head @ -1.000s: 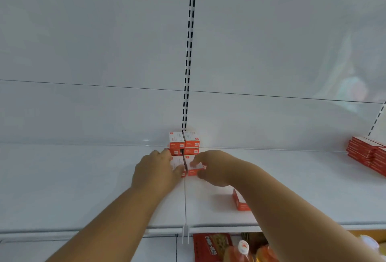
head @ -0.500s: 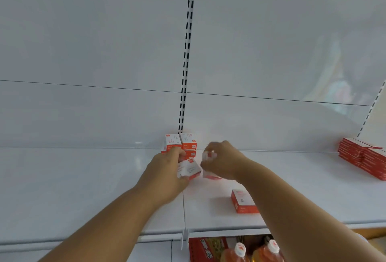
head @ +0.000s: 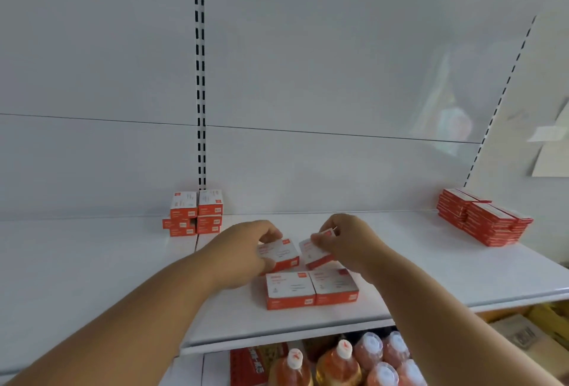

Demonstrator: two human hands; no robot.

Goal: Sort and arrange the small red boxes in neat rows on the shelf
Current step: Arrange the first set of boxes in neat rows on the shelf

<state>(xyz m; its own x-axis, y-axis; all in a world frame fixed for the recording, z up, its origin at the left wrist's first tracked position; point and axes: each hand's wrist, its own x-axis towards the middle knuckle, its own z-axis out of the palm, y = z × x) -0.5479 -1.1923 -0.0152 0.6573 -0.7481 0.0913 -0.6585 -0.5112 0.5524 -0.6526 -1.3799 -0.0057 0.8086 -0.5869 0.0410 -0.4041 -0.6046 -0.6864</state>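
Since a second ago, when both hands worked at the back stack (head: 194, 214), your left hand (head: 243, 250) and right hand (head: 348, 241) each grip one red-and-white box (head: 281, 253) (head: 317, 251), held just behind a pair (head: 311, 290) near the shelf (head: 431, 265) front edge. Bare shelf lies at 9 o'clock.

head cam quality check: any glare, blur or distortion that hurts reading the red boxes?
Head view: light soft and even, no hard shadows; a faint coloured reflection on the glossy back panel; wide-angle bend in the shelf edge; print on the two front boxes too soft to read; left hand and right hand fairly sharp.
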